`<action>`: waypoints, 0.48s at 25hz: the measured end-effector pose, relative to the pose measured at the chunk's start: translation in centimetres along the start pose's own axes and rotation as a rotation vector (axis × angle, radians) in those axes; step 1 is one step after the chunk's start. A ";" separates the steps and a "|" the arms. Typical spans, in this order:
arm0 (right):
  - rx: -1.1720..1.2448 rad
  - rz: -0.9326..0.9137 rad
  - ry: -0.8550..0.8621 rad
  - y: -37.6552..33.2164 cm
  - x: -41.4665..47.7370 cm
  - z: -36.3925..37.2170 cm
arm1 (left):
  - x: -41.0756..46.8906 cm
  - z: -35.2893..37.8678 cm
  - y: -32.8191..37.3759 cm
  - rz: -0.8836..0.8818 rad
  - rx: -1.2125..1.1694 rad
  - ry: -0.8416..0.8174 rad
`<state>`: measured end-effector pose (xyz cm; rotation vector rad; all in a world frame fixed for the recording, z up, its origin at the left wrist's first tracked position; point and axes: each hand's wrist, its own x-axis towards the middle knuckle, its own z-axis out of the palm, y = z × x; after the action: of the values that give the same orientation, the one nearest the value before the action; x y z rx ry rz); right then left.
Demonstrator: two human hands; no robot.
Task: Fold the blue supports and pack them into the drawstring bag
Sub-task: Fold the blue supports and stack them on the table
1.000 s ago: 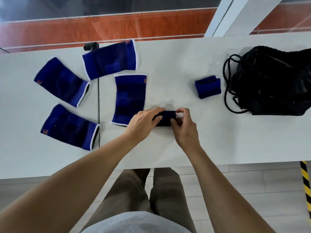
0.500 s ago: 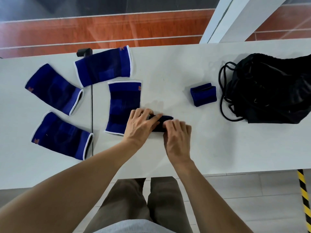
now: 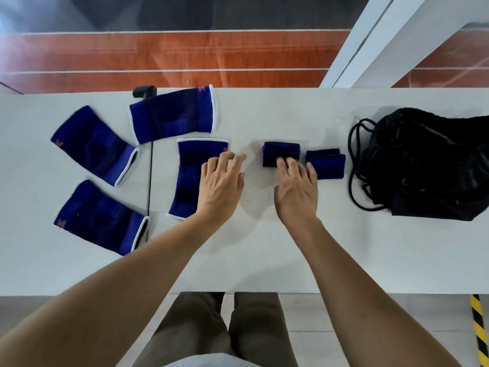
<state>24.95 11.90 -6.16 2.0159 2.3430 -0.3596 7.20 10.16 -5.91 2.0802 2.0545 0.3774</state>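
A freshly folded blue support [image 3: 281, 150] lies on the white table [image 3: 264, 260], just left of another folded blue support [image 3: 327, 165]. My right hand [image 3: 296, 192] rests its fingertips on the near edge of the first bundle, fingers extended, not gripping. My left hand [image 3: 221, 186] hovers open with spread fingers over the right side of a flat blue support [image 3: 190, 168]. Three more flat supports lie to the left: one at the back [image 3: 172, 115], one at mid left [image 3: 95, 145], one at near left [image 3: 100, 218]. The black drawstring bag [image 3: 428, 165] sits at the right with its cords looped toward the bundles.
A small black object [image 3: 144, 91] sits at the table's far edge behind the back support. A seam [image 3: 150, 181] between two tabletops runs front to back. Yellow-black floor tape [image 3: 479, 329] shows at the lower right. A window lies beyond the far edge.
The folded bundle has moved right, from between both hands to beside the other folded support. My left hand let go and spread over the flat support.
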 end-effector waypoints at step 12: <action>0.098 -0.062 0.107 -3.2 -2.3 -0.1 | -11.1 -0.6 -3.6 -0.011 0.110 -0.184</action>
<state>22.22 9.27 -5.20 2.0566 2.5031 -0.3852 3.50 -0.89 -7.00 2.0767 2.0193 0.0689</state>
